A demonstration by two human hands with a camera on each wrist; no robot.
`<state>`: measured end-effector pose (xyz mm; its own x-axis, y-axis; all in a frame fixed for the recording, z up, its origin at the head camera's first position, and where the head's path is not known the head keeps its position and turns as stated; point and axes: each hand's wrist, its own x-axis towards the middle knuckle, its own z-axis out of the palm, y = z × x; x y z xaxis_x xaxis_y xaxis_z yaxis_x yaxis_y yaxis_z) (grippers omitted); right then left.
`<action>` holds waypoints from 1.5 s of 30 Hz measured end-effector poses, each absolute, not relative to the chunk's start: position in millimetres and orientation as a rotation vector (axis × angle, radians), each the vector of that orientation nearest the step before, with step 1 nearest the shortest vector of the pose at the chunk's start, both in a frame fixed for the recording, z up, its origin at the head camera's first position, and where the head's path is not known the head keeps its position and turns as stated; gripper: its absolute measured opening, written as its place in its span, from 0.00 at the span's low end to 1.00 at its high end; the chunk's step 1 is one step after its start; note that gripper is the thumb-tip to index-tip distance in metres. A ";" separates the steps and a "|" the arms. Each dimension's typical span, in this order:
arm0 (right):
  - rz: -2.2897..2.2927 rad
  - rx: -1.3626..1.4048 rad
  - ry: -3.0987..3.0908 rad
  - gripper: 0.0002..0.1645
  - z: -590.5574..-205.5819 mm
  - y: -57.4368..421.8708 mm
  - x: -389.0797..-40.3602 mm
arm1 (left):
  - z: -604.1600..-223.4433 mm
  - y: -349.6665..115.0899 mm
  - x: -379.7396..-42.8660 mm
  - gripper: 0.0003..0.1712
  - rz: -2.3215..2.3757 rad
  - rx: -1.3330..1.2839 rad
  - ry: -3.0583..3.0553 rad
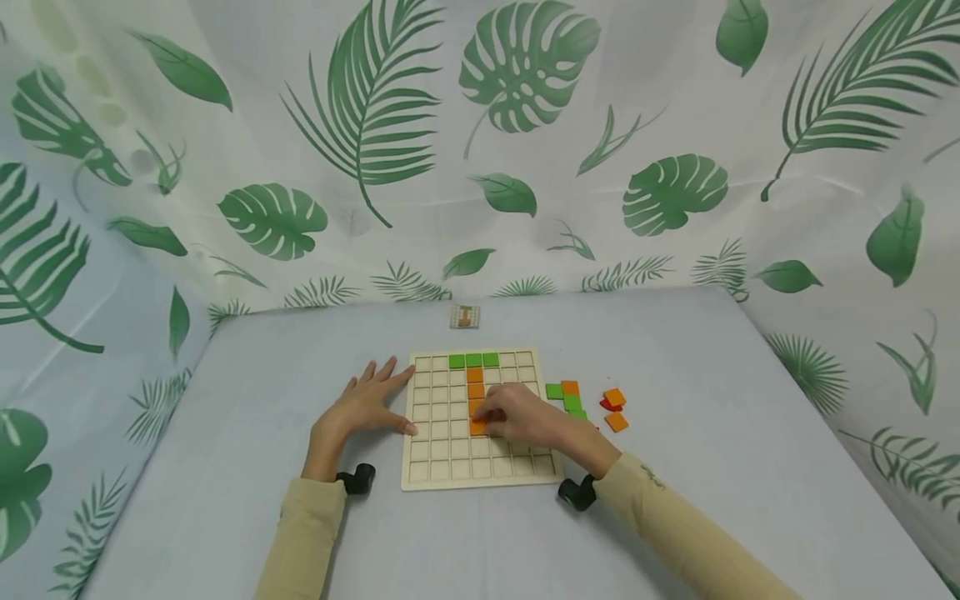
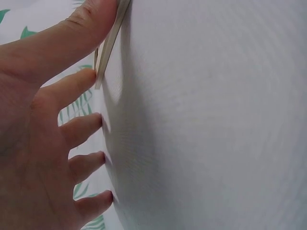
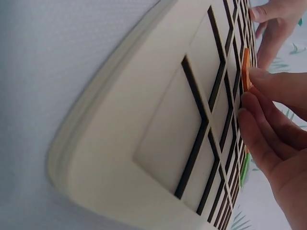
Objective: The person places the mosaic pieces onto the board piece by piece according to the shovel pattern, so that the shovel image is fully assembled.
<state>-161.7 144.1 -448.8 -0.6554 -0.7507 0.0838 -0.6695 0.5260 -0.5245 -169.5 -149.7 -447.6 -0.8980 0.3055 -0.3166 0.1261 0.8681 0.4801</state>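
A pale wooden grid board lies flat on the table. Three green square tiles form a row near its far edge, and a column of orange tiles runs down from the middle one. At the near end of that column, my right hand has thumb and fingertips pinched at an orange tile; the fingers partly hide it. My left hand spreads its fingers at the board's left side, thumb and index finger touching the edge. In the left wrist view, its other fingertips rest on the tabletop.
Right of the board lie loose green tiles and orange tiles, with a red piece partly under one. A small patterned card lies beyond the board. Leaf-printed cloth hangs behind the table.
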 end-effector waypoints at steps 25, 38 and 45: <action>-0.977 -1.017 2.699 0.09 -443.8 201.8 -163.7 | -452.5 -152.4 -171.8 0.64 0.617 0.313 2.643; -0.914 -0.861 2.844 0.10 -443.0 239.7 -171.1 | -449.9 -149.5 -171.6 0.64 0.605 0.297 2.640; -0.891 -0.757 2.891 0.12 -447.1 252.5 -175.9 | -451.8 -149.5 -173.1 0.64 0.614 0.305 2.650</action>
<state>-175.9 252.5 -447.1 -0.8819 -0.4567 0.1171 -0.4434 0.7191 -0.5351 -173.1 -149.5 -451.8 -0.8957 0.2950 -0.3326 0.1187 0.8796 0.4606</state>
